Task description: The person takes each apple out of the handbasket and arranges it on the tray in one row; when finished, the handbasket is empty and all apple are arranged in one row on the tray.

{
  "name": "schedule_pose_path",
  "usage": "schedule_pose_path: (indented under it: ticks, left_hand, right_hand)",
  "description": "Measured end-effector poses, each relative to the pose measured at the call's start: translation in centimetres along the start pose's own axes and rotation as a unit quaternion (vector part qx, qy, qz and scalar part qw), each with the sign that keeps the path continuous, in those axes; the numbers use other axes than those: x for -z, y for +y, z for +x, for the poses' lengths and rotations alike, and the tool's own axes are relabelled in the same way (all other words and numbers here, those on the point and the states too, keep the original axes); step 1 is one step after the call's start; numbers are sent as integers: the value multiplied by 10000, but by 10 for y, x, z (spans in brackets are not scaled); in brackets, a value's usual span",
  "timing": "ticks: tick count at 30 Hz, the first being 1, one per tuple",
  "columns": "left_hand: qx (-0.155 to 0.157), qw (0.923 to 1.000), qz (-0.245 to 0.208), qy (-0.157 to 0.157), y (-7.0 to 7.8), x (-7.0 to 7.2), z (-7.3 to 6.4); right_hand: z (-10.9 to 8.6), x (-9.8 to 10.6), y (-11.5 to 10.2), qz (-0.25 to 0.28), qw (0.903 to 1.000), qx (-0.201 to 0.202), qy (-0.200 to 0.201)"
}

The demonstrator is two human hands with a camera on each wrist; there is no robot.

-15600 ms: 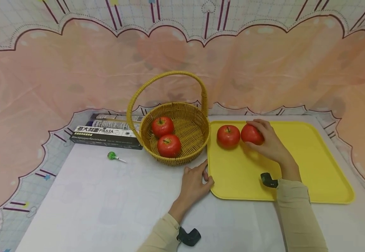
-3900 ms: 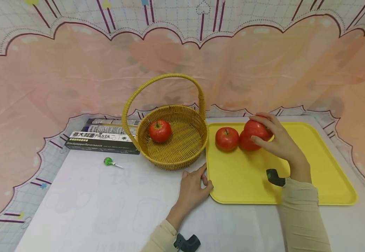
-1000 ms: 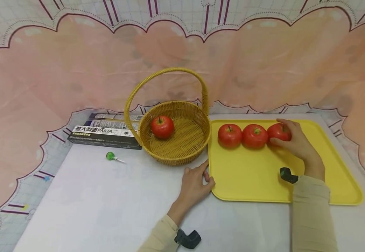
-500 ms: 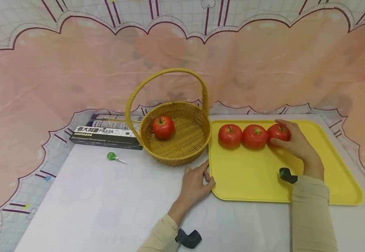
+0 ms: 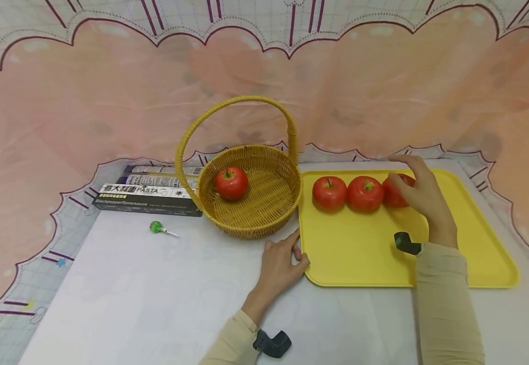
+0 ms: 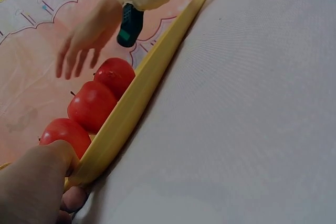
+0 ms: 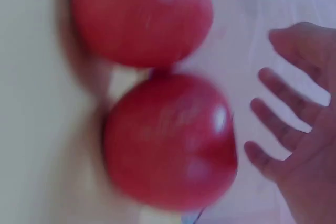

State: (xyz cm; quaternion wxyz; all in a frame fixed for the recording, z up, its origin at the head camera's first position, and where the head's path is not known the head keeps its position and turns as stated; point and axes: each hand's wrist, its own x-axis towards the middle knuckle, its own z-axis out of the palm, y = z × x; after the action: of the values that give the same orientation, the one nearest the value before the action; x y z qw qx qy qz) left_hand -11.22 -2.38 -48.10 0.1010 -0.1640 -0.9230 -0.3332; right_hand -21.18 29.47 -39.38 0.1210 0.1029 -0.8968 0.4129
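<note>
Three red apples sit in a row along the back of the yellow tray [image 5: 360, 253]: one at the left [image 5: 329, 194], a middle apple [image 5: 365, 194] and a right-hand apple [image 5: 393, 196]. My right hand [image 5: 428, 197] hovers just above the right-hand apple, partly covering it in the head view. In the right wrist view its spread fingers [image 7: 286, 129] stand apart from the nearest apple [image 7: 170, 142]. My left hand [image 5: 280, 266] grips the tray's front-left corner; the left wrist view shows fingers on both sides of the rim [image 6: 113, 142]. Another apple [image 5: 231, 183] lies inside the wicker basket [image 5: 269, 203].
The basket's tall handle [image 5: 237, 100] arches up just left of the tray. Farther left lie a black pasta box [image 5: 147, 200], packages [image 5: 161, 178] behind it and a green lollipop [image 5: 156, 227]. A patterned cloth [image 5: 154, 91] hangs behind the white table [image 5: 154, 294].
One apple has left the basket and now stands in the tray row, which also has been spaced rightward. My right hand has just let go of the right-hand apple and risen. The left hand stayed.
</note>
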Motion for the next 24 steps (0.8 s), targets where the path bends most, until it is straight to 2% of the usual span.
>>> schedule_pose_path:
  ticks: [2,6,13,16,24]
  left_hand:
    - [-29,10000,32,-17,-1,-1,0]
    - [-79,9999,116,22,-2,-2,0]
    - [-51,9999,133,58,-1,-1,2]
    - [-15,10000,88,42,0,1,2]
    - [-98,9999,7,87,1,2,0]
  right_hand:
    - [6,-6,-7,2,9992,350,170]
    - [13,-22,-21,32,9930,1158,224]
    - [25,-50,-46,193,9771,2113,-155]
    - [29,-60,-54,133,9715,2319,-470]
    - [35,-75,-73,-167,9636,2406,-1156]
